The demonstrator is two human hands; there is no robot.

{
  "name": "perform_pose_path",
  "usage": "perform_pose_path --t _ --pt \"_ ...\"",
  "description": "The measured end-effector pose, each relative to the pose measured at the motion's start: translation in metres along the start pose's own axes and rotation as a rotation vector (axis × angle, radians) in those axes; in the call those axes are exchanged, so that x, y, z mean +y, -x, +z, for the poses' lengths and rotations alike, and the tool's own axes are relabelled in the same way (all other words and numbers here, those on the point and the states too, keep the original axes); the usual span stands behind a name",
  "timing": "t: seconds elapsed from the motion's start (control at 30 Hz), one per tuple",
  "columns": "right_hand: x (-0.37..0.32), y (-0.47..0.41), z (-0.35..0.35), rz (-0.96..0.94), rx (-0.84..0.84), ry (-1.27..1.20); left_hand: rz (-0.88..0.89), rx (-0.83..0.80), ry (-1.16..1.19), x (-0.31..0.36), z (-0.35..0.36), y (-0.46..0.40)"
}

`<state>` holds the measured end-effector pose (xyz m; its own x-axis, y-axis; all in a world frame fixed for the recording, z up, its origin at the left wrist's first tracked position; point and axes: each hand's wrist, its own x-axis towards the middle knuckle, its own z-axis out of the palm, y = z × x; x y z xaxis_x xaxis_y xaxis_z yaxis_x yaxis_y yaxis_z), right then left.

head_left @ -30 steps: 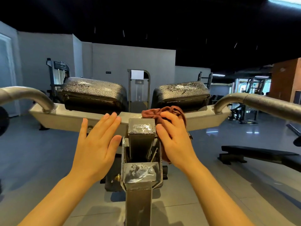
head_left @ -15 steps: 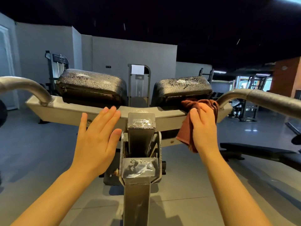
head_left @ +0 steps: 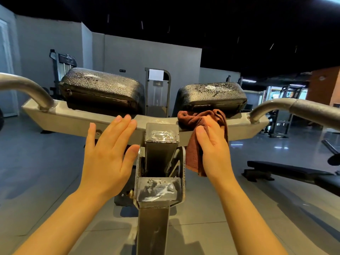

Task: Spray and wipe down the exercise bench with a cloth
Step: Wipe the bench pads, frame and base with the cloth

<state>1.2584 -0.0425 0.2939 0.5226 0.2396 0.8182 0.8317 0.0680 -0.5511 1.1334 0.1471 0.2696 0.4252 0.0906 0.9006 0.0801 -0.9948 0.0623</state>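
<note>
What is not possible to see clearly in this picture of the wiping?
Head view only:
- Right hand: its fingertips are buried in the cloth, so the grip is unclear.
- Crossbar: the part under the cloth is covered; whether it is clean cannot be told.
- Left hand: whether its palm touches the crossbar is hidden by the hand itself.
- Spray bottle: not in view.
- Handles: cut off by both frame edges.
</note>
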Motion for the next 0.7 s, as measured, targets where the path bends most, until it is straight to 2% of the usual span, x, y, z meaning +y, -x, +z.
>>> perform_pose_path --t 0.07,0.17,0.27,0.37,0.53,0.57,0.63,0.7 --pt "0.003 -0.005 -0.020 -0.039 0.017 0.083 -0.004 -0.005 -0.017 -0.001 -0.001 0.000" --pt "0.017 -0.010 -0.056 0.008 0.114 0.140 -0.013 -0.008 0.000 0.000 -0.002 0.000" --pt "0.022 -0.010 -0.058 0.042 0.184 0.221 -0.028 0.008 0.043 0.003 -0.004 -0.001" --pt "0.006 -0.002 -0.026 0.067 0.121 0.186 -0.045 0.007 0.065 0.005 -0.005 -0.001" --pt "-0.040 0.013 0.010 0.041 -0.121 0.113 -0.070 -0.029 0.024 0.011 -0.016 -0.004" --pt "-0.046 0.014 0.008 0.099 -0.128 0.042 -0.094 -0.018 0.035 0.014 -0.020 -0.005" --pt "-0.057 0.013 -0.002 0.266 -0.056 -0.309 -0.101 0.015 0.071 0.026 -0.029 -0.011" --pt "-0.068 0.004 -0.021 0.441 0.188 -0.696 -0.031 0.034 0.100 0.044 -0.034 -0.019"
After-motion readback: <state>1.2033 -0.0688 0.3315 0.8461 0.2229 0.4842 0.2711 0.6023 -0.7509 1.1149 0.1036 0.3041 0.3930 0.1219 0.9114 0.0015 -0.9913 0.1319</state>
